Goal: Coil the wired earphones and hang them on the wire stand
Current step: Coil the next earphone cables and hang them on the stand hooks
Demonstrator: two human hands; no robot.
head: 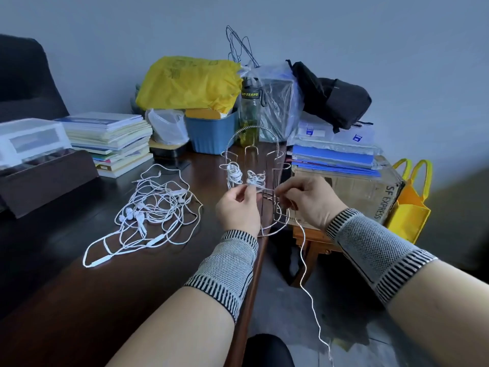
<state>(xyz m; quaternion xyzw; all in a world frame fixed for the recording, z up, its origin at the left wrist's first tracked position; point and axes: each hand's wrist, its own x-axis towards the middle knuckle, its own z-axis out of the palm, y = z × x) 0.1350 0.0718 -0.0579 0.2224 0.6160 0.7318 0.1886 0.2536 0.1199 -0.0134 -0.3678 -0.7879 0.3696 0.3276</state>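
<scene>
Two hands pinch one earphone cable; two coils hang.

Plain grey-blue wall behind, evenly lit, soft daylight. Dark glossy wooden bench across the left and centre. Black chair back at far left. Stack of books beside a white plastic drawer box. Yellow bag over a blue bin, green-tinted bottle next to it. Black backpack on clear boxes and blue folders, cardboard box below. Yellow tote at right. Grey tiled floor.
</scene>
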